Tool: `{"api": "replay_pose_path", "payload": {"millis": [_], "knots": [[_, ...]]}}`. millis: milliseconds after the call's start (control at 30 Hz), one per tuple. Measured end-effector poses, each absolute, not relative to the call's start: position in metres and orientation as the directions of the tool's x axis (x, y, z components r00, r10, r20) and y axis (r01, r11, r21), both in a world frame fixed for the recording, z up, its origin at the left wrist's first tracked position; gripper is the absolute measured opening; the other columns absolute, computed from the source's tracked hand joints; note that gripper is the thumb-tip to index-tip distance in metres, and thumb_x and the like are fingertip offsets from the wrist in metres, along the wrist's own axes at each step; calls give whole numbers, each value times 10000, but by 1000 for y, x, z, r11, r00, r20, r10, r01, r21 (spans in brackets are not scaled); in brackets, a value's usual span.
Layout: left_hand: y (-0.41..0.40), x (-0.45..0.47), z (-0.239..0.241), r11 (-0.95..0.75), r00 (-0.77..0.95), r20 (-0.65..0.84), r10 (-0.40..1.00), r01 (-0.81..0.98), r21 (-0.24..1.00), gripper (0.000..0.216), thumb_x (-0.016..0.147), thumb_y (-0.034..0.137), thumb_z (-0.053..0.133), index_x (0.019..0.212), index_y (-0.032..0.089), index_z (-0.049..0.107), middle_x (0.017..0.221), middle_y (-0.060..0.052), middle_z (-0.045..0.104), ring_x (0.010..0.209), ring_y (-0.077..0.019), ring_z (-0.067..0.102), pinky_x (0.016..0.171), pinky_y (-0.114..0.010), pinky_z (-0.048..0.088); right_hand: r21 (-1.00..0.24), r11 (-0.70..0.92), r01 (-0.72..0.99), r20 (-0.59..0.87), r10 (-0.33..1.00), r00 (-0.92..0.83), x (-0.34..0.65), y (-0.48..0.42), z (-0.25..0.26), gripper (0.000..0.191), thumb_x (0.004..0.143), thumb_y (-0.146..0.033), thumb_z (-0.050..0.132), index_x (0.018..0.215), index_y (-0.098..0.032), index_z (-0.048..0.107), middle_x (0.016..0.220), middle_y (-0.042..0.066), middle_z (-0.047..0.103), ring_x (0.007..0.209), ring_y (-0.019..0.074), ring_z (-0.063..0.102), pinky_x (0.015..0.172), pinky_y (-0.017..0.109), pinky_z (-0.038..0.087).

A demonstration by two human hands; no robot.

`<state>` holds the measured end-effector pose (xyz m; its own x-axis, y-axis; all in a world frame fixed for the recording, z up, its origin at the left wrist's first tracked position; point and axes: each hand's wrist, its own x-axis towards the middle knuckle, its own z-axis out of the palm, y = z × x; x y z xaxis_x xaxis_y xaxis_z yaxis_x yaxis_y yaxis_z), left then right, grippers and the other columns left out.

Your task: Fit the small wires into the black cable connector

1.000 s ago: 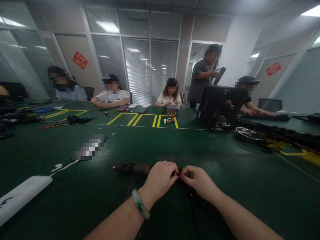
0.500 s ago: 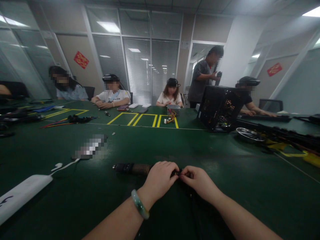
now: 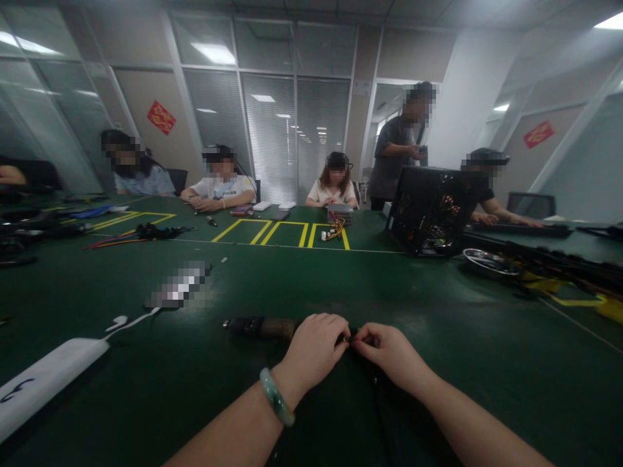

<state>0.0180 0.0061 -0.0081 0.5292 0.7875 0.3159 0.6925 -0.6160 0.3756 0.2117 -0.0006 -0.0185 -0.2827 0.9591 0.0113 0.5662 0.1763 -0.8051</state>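
A dark, barrel-shaped electric screwdriver (image 3: 265,327) lies across the green table, its metal tip to the left. My left hand (image 3: 318,347), with a jade bangle on the wrist, is closed over its right end. Right beside it, my right hand (image 3: 389,350) pinches the end of a black cord (image 3: 377,395) with thumb and fingers. That cord runs down toward me. Where both sets of fingertips meet, a small shiny bit shows, but the joint is mostly hidden.
To the left lie a white power bank (image 3: 53,376) and a blurred-out phone (image 3: 180,285), linked by a white cable. Beyond are a black computer case (image 3: 428,211), a metal bowl (image 3: 489,261), cables (image 3: 150,232) and yellow tape outlines (image 3: 285,224). Several people are around the far side.
The view has shifted slightly, moving the scene a little to the right. Both hands keep the same hold, close together. The standing person in the back has lowered their hands a little.
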Motion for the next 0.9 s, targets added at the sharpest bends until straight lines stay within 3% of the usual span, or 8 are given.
{"api": "replay_pose_path", "payload": {"millis": [400,700,900], "knots": [[6,19,-8,-594,517,293,804,716,366,96,857,265,605,934,213,586,961,-13,624,938,-206,561,849,-361,413,-809,168,563,0,958,-287,213,1,-21,126,841,-288,584,845,-197,672,809,-1,701,737,164,642,628,230,442],[6,19,-9,-612,536,298,790,717,333,120,855,178,552,964,217,583,986,-12,626,956,-199,557,870,-354,405,-792,182,582,16,960,-279,213,1,-20,134,830,-299,598,822,-193,680,763,-4,695,693,157,625,594,224,423],[5,19,-9,-585,497,310,811,715,384,134,839,183,559,967,219,576,967,-10,622,924,-194,563,848,-344,413,-792,166,588,2,963,-269,212,-2,-14,139,831,-306,599,822,-191,677,776,0,697,700,158,626,596,222,424]]}}
